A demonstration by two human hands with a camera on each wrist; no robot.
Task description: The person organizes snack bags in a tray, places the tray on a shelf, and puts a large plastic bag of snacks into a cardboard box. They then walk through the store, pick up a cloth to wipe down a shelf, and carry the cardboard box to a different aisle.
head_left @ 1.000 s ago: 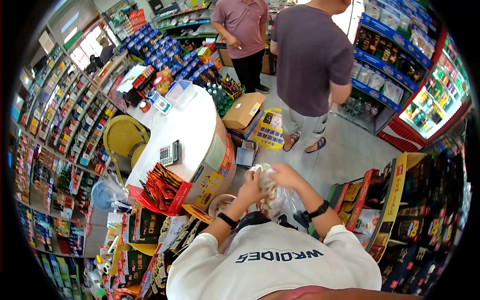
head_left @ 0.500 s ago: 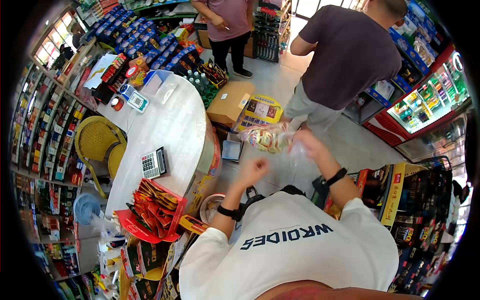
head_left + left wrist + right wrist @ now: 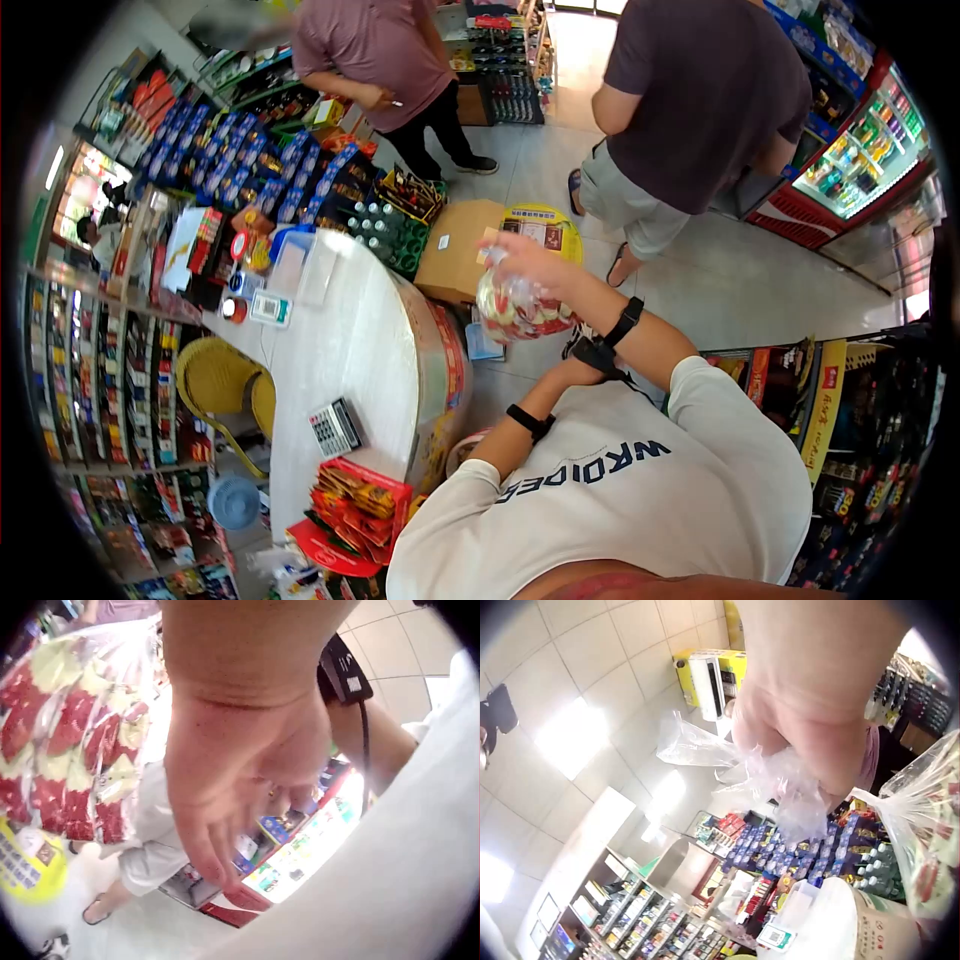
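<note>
A clear plastic bag (image 3: pixel 515 310) full of small red-and-cream packets hangs in front of the person. My right hand (image 3: pixel 530 262) grips its gathered neck from above. In the right wrist view, loose plastic (image 3: pixel 799 799) bunches up around the right fingers, with the bag's full part at the right edge. My left hand (image 3: pixel 577 372) is lower, beneath the right forearm, partly hidden by the right wrist's strap and camera. In the left wrist view, the left hand (image 3: pixel 232 776) has loosely extended fingers and holds nothing; the bag's packets (image 3: pixel 71 750) show beside it.
A curved white counter (image 3: pixel 345 300) stands to the left, bearing a calculator (image 3: pixel 335 428) and a red box of packets (image 3: pixel 360 510). Beyond the bag are a cardboard box (image 3: pixel 455 245) and two standing people. Snack shelves (image 3: pixel 830 420) rise at the right.
The bag has swung from lying sideways to hanging below the right hand, which has moved left and forward. The left hand has shifted right, under the right forearm.
</note>
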